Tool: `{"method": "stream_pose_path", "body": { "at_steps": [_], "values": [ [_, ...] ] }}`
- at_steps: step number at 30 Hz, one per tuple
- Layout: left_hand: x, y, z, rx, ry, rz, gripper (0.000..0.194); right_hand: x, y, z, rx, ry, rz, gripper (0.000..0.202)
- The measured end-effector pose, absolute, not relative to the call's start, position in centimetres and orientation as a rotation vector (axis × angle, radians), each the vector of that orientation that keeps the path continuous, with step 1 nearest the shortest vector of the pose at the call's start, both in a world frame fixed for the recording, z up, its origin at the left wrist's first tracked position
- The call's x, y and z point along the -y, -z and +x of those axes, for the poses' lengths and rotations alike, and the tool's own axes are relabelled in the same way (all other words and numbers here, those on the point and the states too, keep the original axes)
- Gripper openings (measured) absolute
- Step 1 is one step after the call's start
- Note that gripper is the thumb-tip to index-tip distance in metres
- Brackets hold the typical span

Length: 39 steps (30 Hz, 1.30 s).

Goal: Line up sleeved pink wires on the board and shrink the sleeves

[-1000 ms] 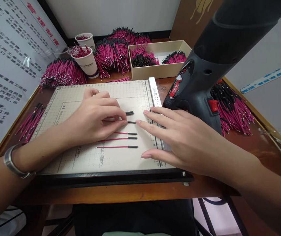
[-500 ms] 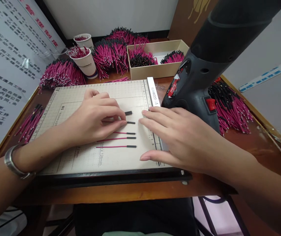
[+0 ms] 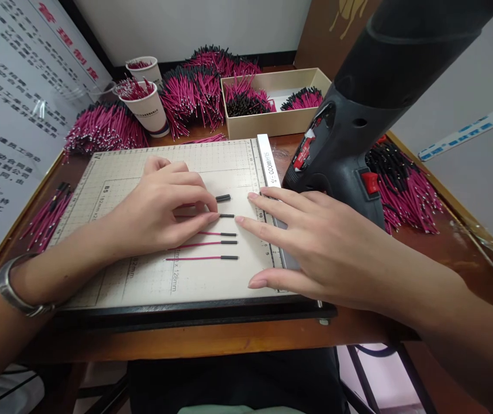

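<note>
Nearby, a black tool (image 3: 354, 146) stands beyond spread right fingers (image 3: 267, 230) (left fingers (image 3: 197, 223) pinch wire (image 3: 228, 216)).

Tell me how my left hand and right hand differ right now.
The left hand is curled, thumb and index finger pinching a black-tipped wire; the right hand is spread, its index fingertip by the wire's black end. The left wrist wears a metal bracelet; the right wrist shows none. Both have fingers over the gridded cutting board.
</note>
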State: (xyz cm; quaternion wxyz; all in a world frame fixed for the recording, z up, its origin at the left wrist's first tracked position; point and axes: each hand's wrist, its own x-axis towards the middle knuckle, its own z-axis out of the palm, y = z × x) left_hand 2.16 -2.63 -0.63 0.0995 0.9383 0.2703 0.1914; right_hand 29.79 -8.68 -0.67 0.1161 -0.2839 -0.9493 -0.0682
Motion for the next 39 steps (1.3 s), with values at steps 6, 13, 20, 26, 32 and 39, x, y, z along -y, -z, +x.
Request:
{"method": "stream_pose_path", "body": {
  "at_steps": [6, 13, 20, 26, 32, 39],
  "values": [
    [2.68, 0.57, 2.17, -0.805, -0.575, 2.766, 0.017, 8.69, 0.53, 29.92, 2.801, 0.210, -0.852, 0.068],
    [2.81, 0.47, 2.07, -0.797, -0.577, 2.770, 0.018, 8.62, 0.54, 30.00, 2.813, 0.211, -0.854, 0.069],
    [2.86, 0.48, 2.12, -0.811, -0.571, 2.748, 0.018, 8.66, 0.46, 30.00, 2.825, 0.218, -0.853, 0.067],
    [2.77, 0.67, 2.26, -0.814, -0.556, 2.731, 0.019, 8.53, 0.64, 30.00, 2.793, 0.197, -0.848, 0.067],
    [2.90, 0.60, 2.33, -0.821, -0.566, 2.724, 0.019, 8.48, 0.72, 29.96, 2.788, 0.212, -0.850, 0.066],
    [2.79, 0.75, 2.30, -0.804, -0.577, 2.723, 0.019, 8.50, 0.68, 29.96, 2.794, 0.218, -0.841, 0.067]
  ]
}}
